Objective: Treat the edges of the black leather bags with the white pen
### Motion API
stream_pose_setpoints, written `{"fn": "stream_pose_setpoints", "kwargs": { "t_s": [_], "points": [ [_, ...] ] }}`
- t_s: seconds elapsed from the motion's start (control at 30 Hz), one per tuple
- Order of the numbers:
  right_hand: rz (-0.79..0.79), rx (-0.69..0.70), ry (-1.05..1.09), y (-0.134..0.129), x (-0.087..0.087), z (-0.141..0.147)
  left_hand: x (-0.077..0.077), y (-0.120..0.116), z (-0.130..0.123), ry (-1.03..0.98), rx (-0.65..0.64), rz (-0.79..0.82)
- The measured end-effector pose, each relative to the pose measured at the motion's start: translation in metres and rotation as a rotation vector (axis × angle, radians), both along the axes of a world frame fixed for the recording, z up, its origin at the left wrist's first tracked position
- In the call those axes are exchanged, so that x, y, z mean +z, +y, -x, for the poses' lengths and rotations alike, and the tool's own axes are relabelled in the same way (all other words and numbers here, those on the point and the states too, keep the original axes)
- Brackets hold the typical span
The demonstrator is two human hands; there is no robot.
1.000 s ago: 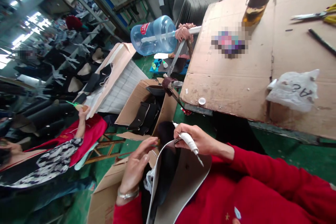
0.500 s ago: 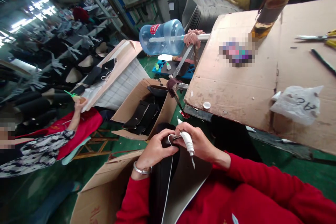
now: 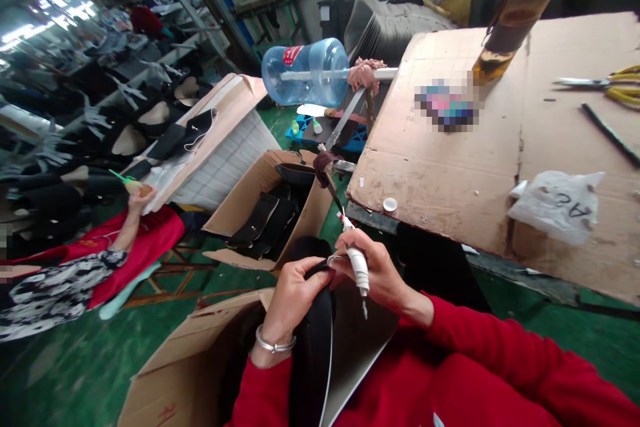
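My left hand (image 3: 296, 290), with a silver bangle at the wrist, pinches the edge of a black piece (image 3: 311, 327) that hangs over my lap. Close against its fingertips is my right hand (image 3: 373, 267), closed around a white-wrapped tool (image 3: 358, 264) with a thin metal tip pointing down. The right fingertips also meet the black piece's edge, where a little white thread shows. A pale thread or edge line runs down beside the black piece. A grey-white sheet (image 3: 367, 340) lies across my lap.
A cardboard-topped table (image 3: 440, 187) at right bears a plastic bag (image 3: 560, 207), scissors (image 3: 613, 83), a white cap (image 3: 390, 204) and a bottle (image 3: 520, 13). Open cartons (image 3: 320, 213) stand ahead and lower left. At left, a person's hand (image 3: 139, 199) holds a small bottle. A water jug (image 3: 306, 72) lies beyond.
My left hand has moved slightly down and left, and the black piece's edge now lies flatter between my hands. The white thread loop at my fingers has shrunk. The view has shifted slightly.
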State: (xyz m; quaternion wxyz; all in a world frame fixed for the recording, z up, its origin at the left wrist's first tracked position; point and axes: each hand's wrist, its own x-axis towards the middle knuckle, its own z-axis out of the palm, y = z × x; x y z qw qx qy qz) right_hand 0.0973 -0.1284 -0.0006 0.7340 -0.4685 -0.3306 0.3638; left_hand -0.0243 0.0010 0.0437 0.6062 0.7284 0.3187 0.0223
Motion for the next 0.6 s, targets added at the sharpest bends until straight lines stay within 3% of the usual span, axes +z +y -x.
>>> {"fn": "stream_pose_setpoints", "kwargs": {
  "t_s": [0.07, 0.3, 0.5, 0.6],
  "points": [
    [-0.023, 0.013, -0.001, -0.001, 0.005, -0.003, 0.003, -0.003, -0.003, -0.015, 0.07, 0.046],
    [0.028, -0.352, -0.084, -0.018, 0.005, -0.044, 0.001, -0.018, -0.033, -0.042, 0.23, 0.334],
    [0.193, -0.63, -0.302, -0.066, -0.015, -0.102, -0.018, -0.041, -0.078, -0.041, 0.096, 0.378],
    [0.286, -0.689, -0.351, -0.081, -0.024, -0.121, -0.035, -0.041, -0.098, -0.031, 0.127, 0.427]
  ]
}}
